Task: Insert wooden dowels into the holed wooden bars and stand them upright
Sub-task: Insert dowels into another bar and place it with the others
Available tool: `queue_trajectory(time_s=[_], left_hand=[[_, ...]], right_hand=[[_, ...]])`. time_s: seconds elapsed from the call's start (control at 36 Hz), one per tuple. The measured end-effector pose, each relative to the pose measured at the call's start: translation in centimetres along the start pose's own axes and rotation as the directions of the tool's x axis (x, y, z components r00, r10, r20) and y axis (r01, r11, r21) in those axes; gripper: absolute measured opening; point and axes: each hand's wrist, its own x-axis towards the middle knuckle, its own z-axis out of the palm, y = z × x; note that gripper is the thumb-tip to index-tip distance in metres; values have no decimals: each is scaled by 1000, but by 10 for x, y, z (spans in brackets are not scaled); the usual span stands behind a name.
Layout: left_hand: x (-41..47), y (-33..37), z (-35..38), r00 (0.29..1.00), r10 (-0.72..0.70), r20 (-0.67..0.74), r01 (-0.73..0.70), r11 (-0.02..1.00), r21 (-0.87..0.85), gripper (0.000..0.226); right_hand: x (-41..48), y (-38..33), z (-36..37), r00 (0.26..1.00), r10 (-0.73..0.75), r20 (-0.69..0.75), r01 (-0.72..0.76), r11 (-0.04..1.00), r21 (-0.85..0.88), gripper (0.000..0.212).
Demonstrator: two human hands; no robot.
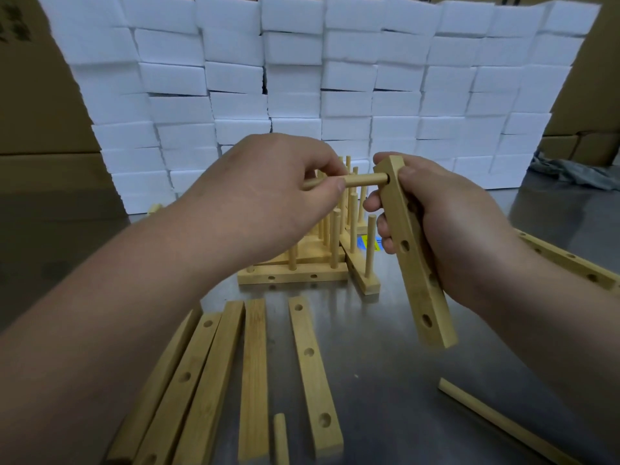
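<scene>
My right hand (449, 226) grips a holed wooden bar (416, 263), held nearly upright above the metal table. My left hand (268, 196) pinches a wooden dowel (365, 180) lying level, its right end in the bar's top hole. Behind my hands, several finished bars with upright dowels (332, 250) stand on the table. Several loose holed bars (313, 374) lie flat in front. One loose dowel (281, 441) lies near the bottom edge, another (493, 421) at the lower right.
A wall of stacked white foam blocks (302, 78) closes the back of the metal table (379, 380). Another long holed bar (567, 260) lies at the right edge. Cardboard boxes (40, 112) stand left and right. A grey cloth (577, 172) lies at the far right.
</scene>
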Motion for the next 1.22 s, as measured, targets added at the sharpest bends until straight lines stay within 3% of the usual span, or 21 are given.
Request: queue_trajectory(time_s=[0.39, 0.67, 0.89, 1.11, 1.22], left_hand=[[-1, -3, 4, 992, 120, -47, -115, 989, 90, 19], [0, -5, 4, 956, 290, -52, -260, 914, 310, 32], [-2, -2, 3, 970, 238, -49, -220, 945, 241, 44], [-4, 6, 3, 949, 314, 35, -284, 800, 529, 43], [-5, 6, 0, 937, 348, 29, -306, 778, 549, 43]], right_hand=[[-6, -3, 4, 999, -28, -46, 27, 999, -40, 28], [-10, -5, 8, 995, -68, -78, 62, 995, -77, 31], [-12, -6, 10, 990, -107, -94, 91, 983, -157, 32], [-12, -6, 10, 994, -50, -99, 40, 994, -104, 30], [-14, -8, 10, 990, -99, -97, 85, 987, -140, 32]])
